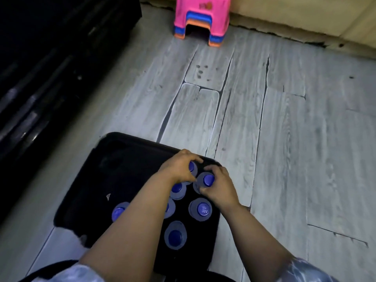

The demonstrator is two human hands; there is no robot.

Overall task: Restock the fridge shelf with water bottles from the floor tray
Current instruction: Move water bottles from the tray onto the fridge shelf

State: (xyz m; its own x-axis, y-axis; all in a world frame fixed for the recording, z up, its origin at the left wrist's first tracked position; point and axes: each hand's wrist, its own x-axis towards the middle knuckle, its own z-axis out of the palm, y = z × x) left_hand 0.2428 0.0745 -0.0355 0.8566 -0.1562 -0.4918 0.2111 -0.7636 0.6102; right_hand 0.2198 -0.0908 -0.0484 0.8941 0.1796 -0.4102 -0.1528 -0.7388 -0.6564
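Note:
A black tray (114, 165) lies on the grey plank floor and holds several upright water bottles with blue caps, seen from above. My left hand (179, 167) curls round the neck of the far bottle (191, 166) at the tray's far right corner. My right hand (218, 185) grips the bottle (207, 180) beside it, fingers around its cap and shoulder. Other bottles stand nearer me, among them a bottle (201, 209) at the right and a bottle (175, 235) at the front. My left forearm hides part of one more.
A dark cabinet or fridge front (40, 68) runs along the left. A stack of pink, blue and orange plastic stools (201, 19) stands at the far wall. Bare plank floor (284, 129) stretches to the right of the tray.

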